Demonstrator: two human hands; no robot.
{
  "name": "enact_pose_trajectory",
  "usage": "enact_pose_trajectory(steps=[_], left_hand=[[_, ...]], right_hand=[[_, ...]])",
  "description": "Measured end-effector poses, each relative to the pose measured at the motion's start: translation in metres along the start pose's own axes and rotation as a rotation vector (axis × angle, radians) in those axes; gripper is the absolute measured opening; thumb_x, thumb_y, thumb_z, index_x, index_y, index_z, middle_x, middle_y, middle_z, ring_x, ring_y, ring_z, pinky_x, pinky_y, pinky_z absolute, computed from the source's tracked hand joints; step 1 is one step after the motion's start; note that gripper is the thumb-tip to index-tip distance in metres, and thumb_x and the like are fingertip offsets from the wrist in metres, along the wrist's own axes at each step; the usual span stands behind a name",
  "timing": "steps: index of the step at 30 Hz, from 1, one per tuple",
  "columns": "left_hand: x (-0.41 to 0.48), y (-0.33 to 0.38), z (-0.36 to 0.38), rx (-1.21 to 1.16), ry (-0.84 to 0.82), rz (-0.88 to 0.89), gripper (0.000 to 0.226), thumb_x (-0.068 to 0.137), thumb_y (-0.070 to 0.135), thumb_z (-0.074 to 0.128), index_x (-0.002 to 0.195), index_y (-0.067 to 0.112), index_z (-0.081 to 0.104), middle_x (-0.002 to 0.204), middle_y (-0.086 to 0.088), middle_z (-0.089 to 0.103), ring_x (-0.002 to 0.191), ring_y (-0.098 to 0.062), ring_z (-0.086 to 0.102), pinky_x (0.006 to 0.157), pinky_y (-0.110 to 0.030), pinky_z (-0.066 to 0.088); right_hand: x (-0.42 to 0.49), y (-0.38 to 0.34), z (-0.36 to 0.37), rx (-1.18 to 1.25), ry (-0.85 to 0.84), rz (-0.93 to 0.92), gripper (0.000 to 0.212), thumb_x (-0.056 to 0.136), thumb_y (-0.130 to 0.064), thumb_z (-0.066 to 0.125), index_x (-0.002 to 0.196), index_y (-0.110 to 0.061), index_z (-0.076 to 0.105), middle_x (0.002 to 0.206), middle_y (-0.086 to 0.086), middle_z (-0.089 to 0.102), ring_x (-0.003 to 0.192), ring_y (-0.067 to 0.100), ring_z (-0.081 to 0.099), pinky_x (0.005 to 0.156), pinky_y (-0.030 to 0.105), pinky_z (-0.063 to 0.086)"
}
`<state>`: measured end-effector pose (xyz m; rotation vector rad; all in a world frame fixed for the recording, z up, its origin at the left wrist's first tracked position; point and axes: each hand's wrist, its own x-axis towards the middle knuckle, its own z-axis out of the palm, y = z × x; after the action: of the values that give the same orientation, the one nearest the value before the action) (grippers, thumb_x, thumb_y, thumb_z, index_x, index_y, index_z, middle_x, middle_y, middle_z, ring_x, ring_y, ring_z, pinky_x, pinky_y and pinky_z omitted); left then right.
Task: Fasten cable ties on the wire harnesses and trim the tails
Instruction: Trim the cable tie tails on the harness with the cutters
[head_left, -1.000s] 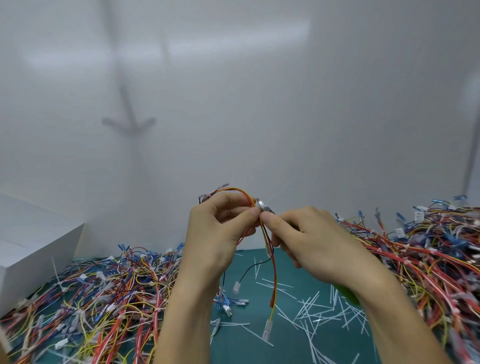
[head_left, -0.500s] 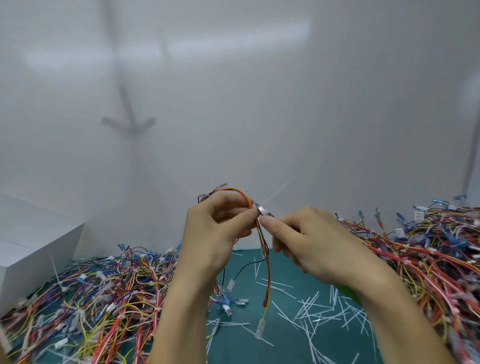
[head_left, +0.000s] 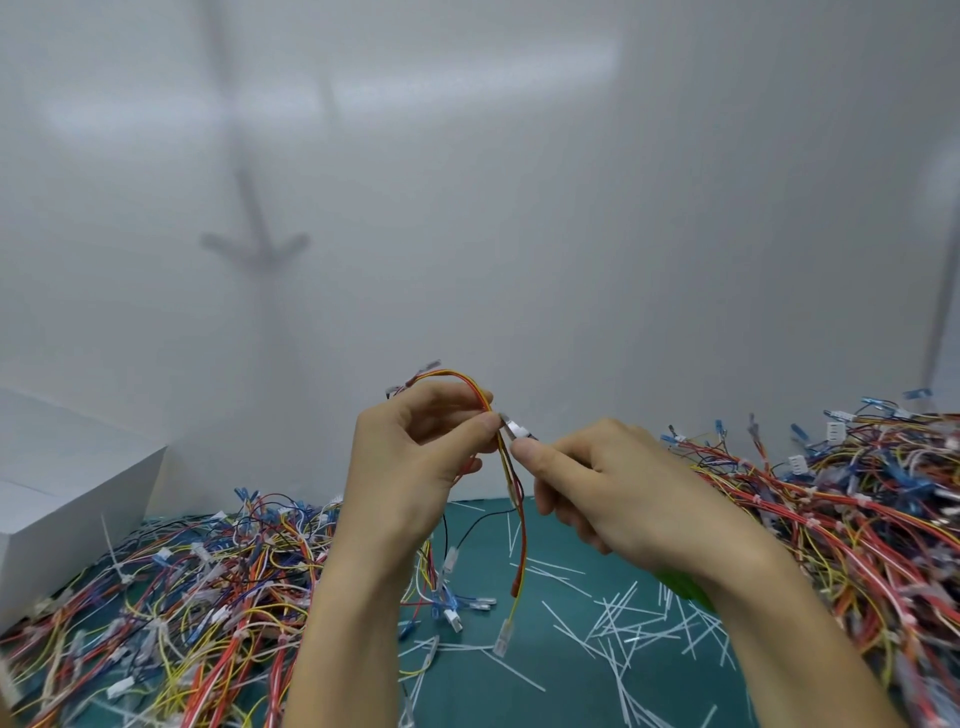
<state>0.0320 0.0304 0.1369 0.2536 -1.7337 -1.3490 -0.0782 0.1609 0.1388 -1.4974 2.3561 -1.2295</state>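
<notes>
Green tabletop runs along the near edge, littered with thin white cut tails from cable ties. Two bare forearms rise from the bottom of the view and meet at a wire harness, held up in mid-air above the tabletop.

The left hand, just left of the harness, has its grip narrow: thumb and fingertips pinch the red, orange and yellow wires below the looped top. The wires' loose ends and white plugs dangle below the hands.

The right hand, just right of the harness, has its grip curled round small cutters. Their metal tip touches the wires beside the left thumb, and a green handle shows under the wrist. The cable tie itself is too small to make out, and no tail is visible.

This looks like the trimming step. The next move likely calls for a clean snip flush with the tie head, clear of the wire insulation.

Beyond the harness, a heap of wires lies to its left and a taller heap to its right. A white box sits far left, and a plain white wall stands behind.
</notes>
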Motion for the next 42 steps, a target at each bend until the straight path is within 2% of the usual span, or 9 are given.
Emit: enact_pose_trajectory(steps=[7,13,17,21,24,29,35,38,42], left_hand=[[-0.001,0.002,-0.003,-0.054,0.038,-0.055,0.01,0.079,0.006,0.078,0.088,0.007,0.073,0.078,-0.005,0.076,0.066,-0.012,0.07,0.06,-0.021,0.057],[-0.002,-0.001,-0.006,0.042,-0.151,-0.119,0.013,0.081,0.007,0.076,0.093,0.01,0.072,0.085,-0.006,0.077,0.072,-0.013,0.072,0.066,-0.022,0.056],[-0.003,-0.002,0.0,0.137,-0.334,-0.076,0.016,0.083,0.002,0.074,0.095,0.013,0.076,0.088,-0.005,0.077,0.074,-0.013,0.071,0.066,-0.02,0.056],[-0.005,-0.003,-0.005,0.076,-0.409,-0.115,0.021,0.085,0.001,0.071,0.102,0.013,0.076,0.098,-0.003,0.077,0.086,-0.016,0.074,0.074,-0.022,0.057],[-0.005,-0.006,-0.019,0.09,-0.32,-0.148,0.02,0.09,0.004,0.066,0.106,0.013,0.074,0.099,-0.002,0.077,0.09,-0.019,0.074,0.078,-0.023,0.059],[0.002,-0.028,-0.045,0.471,-0.062,-0.244,0.009,0.092,0.018,0.067,0.099,0.02,0.072,0.09,0.0,0.076,0.084,-0.017,0.073,0.077,-0.031,0.059],[0.005,-0.064,-0.054,1.117,-0.253,-0.452,0.028,0.096,0.033,0.058,0.101,0.007,0.069,0.105,-0.014,0.07,0.101,-0.029,0.064,0.087,-0.034,0.051],[0.007,-0.076,-0.06,1.174,-0.249,-0.517,0.028,0.098,0.032,0.054,0.083,0.007,0.052,0.088,-0.016,0.063,0.086,-0.032,0.06,0.074,-0.033,0.046],[0.004,-0.087,-0.062,1.028,-0.291,-0.621,0.028,0.097,0.027,0.059,0.103,0.0,0.061,0.1,-0.02,0.068,0.084,-0.031,0.066,0.079,-0.04,0.055]], right_hand=[[0.004,0.002,0.007,0.266,-0.03,0.058,0.06,0.098,-0.057,0.043,0.066,-0.011,0.065,0.051,0.001,0.06,0.044,0.017,0.058,0.049,0.027,0.048],[0.012,0.009,0.006,0.343,0.222,0.003,0.049,0.083,-0.063,0.061,0.067,-0.017,0.068,0.053,-0.002,0.06,0.048,0.014,0.054,0.056,0.035,0.046],[0.013,0.009,0.011,0.33,0.291,-0.04,0.027,0.084,-0.052,0.071,0.065,-0.032,0.068,0.05,-0.007,0.057,0.051,0.012,0.051,0.06,0.037,0.045],[0.014,0.011,0.007,0.334,0.386,-0.031,0.02,0.086,-0.036,0.073,0.072,-0.022,0.067,0.052,-0.002,0.056,0.056,0.019,0.05,0.064,0.046,0.05],[0.014,0.016,-0.001,0.354,0.449,-0.003,0.019,0.085,-0.03,0.072,0.072,-0.017,0.069,0.051,-0.004,0.059,0.056,0.018,0.053,0.069,0.052,0.054],[0.014,0.025,-0.015,0.311,0.473,0.004,0.019,0.088,-0.031,0.069,0.074,-0.017,0.07,0.056,-0.004,0.059,0.062,0.022,0.055,0.07,0.053,0.055],[0.011,0.024,-0.021,0.267,0.549,0.003,0.022,0.091,-0.029,0.066,0.077,-0.013,0.068,0.063,0.006,0.056,0.064,0.027,0.052,0.071,0.056,0.054],[0.01,0.023,-0.022,0.254,0.559,0.006,0.022,0.092,-0.029,0.064,0.078,-0.013,0.068,0.063,0.006,0.056,0.065,0.027,0.052,0.071,0.057,0.055],[0.009,0.022,-0.022,0.233,0.544,0.009,0.022,0.092,-0.03,0.064,0.079,-0.013,0.068,0.064,0.006,0.057,0.066,0.029,0.054,0.072,0.057,0.055]])
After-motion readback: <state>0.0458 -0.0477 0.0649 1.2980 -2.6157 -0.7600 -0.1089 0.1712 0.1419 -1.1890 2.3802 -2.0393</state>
